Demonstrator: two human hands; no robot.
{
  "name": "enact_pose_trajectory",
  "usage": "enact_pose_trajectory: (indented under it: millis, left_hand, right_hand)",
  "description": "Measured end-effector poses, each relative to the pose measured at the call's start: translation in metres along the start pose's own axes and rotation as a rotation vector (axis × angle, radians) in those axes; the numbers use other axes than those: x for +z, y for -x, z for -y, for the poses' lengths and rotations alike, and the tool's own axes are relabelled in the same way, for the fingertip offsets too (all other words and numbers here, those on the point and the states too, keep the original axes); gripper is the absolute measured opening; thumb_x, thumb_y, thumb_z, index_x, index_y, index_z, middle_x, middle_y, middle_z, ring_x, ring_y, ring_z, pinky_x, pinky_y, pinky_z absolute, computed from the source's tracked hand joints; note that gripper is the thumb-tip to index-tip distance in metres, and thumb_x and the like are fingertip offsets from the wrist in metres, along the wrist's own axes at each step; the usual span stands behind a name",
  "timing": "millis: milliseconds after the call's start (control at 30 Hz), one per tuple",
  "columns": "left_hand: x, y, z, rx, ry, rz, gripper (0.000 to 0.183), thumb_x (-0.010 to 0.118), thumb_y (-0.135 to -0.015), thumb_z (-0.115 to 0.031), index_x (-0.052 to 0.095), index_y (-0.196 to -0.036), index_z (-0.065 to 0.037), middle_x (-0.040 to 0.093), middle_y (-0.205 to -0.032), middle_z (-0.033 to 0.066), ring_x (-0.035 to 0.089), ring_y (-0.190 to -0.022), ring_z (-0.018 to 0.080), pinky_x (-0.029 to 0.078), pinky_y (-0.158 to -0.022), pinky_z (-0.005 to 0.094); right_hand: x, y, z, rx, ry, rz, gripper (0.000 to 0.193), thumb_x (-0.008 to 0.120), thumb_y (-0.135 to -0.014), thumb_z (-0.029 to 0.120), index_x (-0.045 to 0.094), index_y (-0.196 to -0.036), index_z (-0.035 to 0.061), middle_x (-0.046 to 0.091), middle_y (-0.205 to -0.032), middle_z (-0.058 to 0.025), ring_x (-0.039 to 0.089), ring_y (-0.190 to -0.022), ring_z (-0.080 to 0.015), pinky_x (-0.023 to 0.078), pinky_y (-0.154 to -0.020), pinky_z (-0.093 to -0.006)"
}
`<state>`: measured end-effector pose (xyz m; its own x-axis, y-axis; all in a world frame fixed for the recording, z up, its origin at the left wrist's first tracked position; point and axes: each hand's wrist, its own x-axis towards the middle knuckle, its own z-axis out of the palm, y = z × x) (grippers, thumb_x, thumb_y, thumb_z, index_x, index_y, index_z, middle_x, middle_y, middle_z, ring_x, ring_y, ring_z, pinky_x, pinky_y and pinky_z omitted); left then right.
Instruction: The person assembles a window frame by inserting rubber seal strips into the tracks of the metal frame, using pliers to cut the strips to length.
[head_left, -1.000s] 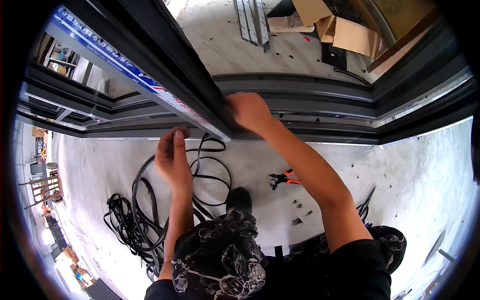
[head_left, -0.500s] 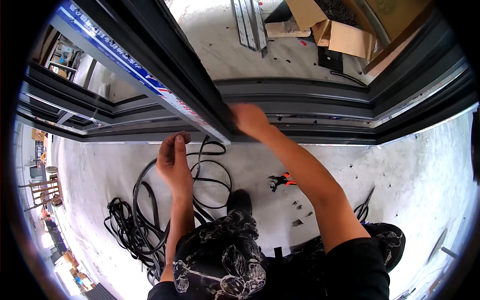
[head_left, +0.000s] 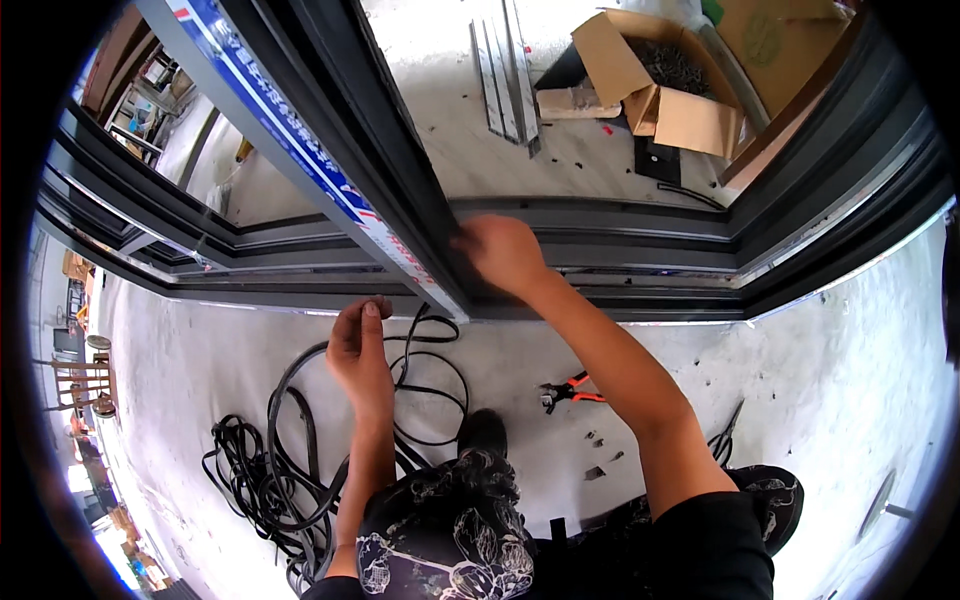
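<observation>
A dark grey metal frame stands before me, and its upright post (head_left: 410,190) carries blue-and-white protective film (head_left: 275,120). Against the post's right face is my right hand (head_left: 503,256), its fingers curled in. The fingertips are blurred, and whatever they grip is hidden. My left hand (head_left: 362,352) hovers left of the post's foot, thumb and fingers pinched together. A small dark bit shows at its fingertips, too small to name. From near the post's foot a black rubber-like strip (head_left: 462,385) loops down over the floor to a tangled coil (head_left: 240,455).
Orange-handled pliers (head_left: 572,391) lie on the concrete floor near several dark scraps (head_left: 595,472). Scissors-like blades (head_left: 728,435) rest by my right knee. Beyond the frame are an open cardboard box (head_left: 665,95) of small dark pieces and metal strips (head_left: 508,85).
The frame and floor items sit lower in the picture as the view tilts up. My right hand stays at the post, and my left hand stays pinched beside it.
</observation>
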<state>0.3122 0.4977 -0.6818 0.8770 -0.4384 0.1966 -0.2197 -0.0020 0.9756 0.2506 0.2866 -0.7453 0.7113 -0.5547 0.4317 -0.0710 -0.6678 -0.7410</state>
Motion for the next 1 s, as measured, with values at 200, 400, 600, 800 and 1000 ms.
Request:
enact_pose_trajectory:
  millis: [200,400,600,800,1000]
  left_hand:
    - [0.002,0.002,-0.002,-0.017,0.04,0.007,0.016,0.056,-0.096,-0.009,0.062,-0.098,0.005,0.066,-0.091,0.0068,0.06,-0.087,0.0128,0.047,-0.085,0.026]
    - [-0.004,0.002,-0.001,0.038,0.036,-0.006,0.016,0.056,-0.096,-0.009,0.063,-0.099,0.004,0.066,-0.091,0.0065,0.06,-0.086,0.0121,0.047,-0.084,0.0254]
    - [-0.005,0.001,-0.013,0.018,0.013,-0.021,0.016,0.056,-0.096,-0.011,0.063,-0.098,0.003,0.066,-0.09,0.0066,0.061,-0.086,0.0134,0.047,-0.085,0.0273]
    - [0.001,0.006,-0.008,0.001,0.059,0.008,0.014,0.058,-0.095,-0.009,0.064,-0.097,0.004,0.067,-0.09,0.0055,0.061,-0.085,0.0107,0.047,-0.081,0.0241]
    - [0.003,-0.001,-0.019,0.021,0.03,-0.009,0.013,0.059,-0.094,-0.009,0.064,-0.097,0.003,0.067,-0.088,0.0054,0.062,-0.082,0.0111,0.048,-0.08,0.0242]
  right_hand:
    - [-0.007,-0.005,0.007,-0.051,0.078,-0.037,0.022,0.064,-0.083,0.025,0.063,-0.075,0.0053,0.061,-0.072,-0.0167,0.059,-0.069,-0.0397,0.045,-0.06,-0.0496]
    - [-0.027,-0.026,0.036,-0.048,0.025,-0.11,0.023,0.066,-0.082,0.025,0.063,-0.076,0.0039,0.062,-0.074,-0.0158,0.059,-0.07,-0.0391,0.046,-0.062,-0.0475]
    - [-0.043,-0.046,0.052,-0.061,-0.011,-0.059,0.021,0.068,-0.082,0.024,0.064,-0.081,0.0036,0.062,-0.074,-0.0153,0.06,-0.071,-0.0372,0.047,-0.062,-0.045]
    - [-0.068,-0.083,0.102,-0.188,-0.159,-0.286,0.017,0.067,-0.083,0.019,0.064,-0.078,0.0031,0.061,-0.072,-0.0138,0.06,-0.068,-0.0342,0.046,-0.059,-0.0422]
    - [-0.069,-0.089,0.104,-0.233,-0.106,-0.355,0.016,0.068,-0.082,0.014,0.063,-0.078,-0.0005,0.059,-0.069,-0.0178,0.058,-0.065,-0.0367,0.045,-0.058,-0.0401]
